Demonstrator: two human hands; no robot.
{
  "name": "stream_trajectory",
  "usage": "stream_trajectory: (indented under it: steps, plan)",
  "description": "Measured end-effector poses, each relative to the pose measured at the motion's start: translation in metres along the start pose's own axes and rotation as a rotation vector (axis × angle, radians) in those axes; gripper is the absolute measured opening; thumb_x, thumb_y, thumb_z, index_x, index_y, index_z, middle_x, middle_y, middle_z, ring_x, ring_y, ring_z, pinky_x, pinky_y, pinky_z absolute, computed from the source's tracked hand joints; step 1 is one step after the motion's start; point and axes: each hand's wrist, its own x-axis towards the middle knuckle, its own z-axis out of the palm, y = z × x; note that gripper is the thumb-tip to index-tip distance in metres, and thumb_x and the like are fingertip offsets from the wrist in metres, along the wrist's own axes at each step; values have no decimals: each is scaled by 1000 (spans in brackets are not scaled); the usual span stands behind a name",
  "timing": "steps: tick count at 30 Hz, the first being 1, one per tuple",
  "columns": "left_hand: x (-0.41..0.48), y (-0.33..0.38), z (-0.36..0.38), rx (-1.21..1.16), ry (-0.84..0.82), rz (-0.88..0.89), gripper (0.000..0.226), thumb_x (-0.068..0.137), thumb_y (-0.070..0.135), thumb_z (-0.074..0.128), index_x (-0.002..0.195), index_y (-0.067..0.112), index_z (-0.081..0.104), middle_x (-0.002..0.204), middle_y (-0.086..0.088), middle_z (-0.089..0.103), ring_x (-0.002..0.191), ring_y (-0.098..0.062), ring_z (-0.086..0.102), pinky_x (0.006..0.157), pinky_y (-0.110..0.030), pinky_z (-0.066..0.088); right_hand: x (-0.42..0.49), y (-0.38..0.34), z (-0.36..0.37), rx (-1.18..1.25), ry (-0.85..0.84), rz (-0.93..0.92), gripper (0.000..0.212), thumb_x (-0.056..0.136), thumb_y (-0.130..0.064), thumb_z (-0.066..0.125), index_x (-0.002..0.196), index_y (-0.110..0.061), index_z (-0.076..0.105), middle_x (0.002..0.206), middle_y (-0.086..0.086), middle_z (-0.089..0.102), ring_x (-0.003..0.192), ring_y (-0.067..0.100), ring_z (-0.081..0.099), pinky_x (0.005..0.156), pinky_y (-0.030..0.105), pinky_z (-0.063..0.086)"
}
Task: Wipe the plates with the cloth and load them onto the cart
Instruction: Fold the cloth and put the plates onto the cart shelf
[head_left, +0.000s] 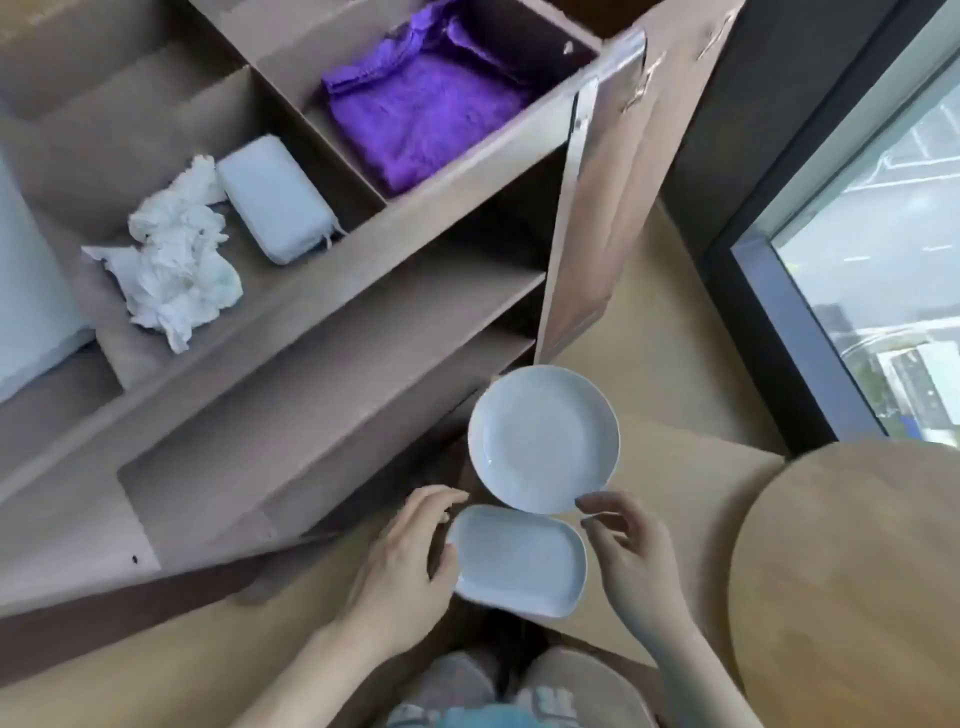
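Note:
A round white plate (543, 439) hangs in front of me, and my right hand (631, 558) pinches its near rim between thumb and forefinger. Just below it is a white rounded-rectangular plate (519, 558), which my left hand (402, 566) grips by its left edge, thumb on top. The two plates nearly touch. A folded purple cloth (423, 117) lies in the far right compartment of the wooden shelf unit (332, 338), well above and left of both hands.
Crumpled white paper (176, 260) and a pale blue pad (275, 200) lie in the compartment left of the cloth. An open cabinet door (597, 192) stands beside the round plate. A round wooden table (852, 582) is at the right, a window (883, 249) beyond it.

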Motion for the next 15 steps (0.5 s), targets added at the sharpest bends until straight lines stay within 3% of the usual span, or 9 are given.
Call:
stream_trajectory:
  steps: [3,6,8,10,12,15]
  plan:
    - [-15,-39,57,5,-101,-147,54,93,10,59,138,37,47,134,30,41,114,8,53,94,-28,49,-1,64,9,-35,-36,85,33,92,2,57,91,-27,71,93,-13,74,86,3,66,68,13,47]
    - [-19,-71,102,-79,-61,-381,59,91,8,63,142,29,43,136,13,46,102,-2,59,93,-35,51,1,122,18,-98,-20,137,30,92,-1,55,93,-27,69,97,-8,73,83,5,65,67,14,47]
    - [-12,-86,115,-169,-10,-580,67,90,15,67,149,22,34,142,0,43,99,-5,56,89,-31,45,-1,150,27,-143,10,203,24,92,-4,55,99,-24,67,103,-5,68,93,11,64,77,23,48]
    - [-4,-98,119,-294,11,-794,75,91,23,68,153,24,26,147,-2,41,104,-12,53,87,-30,38,-8,171,37,-188,29,259,22,93,-10,60,111,-23,61,113,-6,56,106,16,58,85,27,42]
    - [7,-112,124,-390,-23,-858,80,90,26,70,155,29,22,151,0,40,112,-14,46,89,-32,35,-9,183,44,-173,52,307,35,92,-19,67,122,-26,52,120,-9,46,113,12,50,90,28,39]
    - [29,-135,133,-446,-129,-803,90,88,34,74,157,35,17,158,1,35,121,-14,41,95,-33,32,8,194,45,-125,89,410,67,88,-32,78,143,-21,42,136,-9,41,119,10,47,92,28,39]
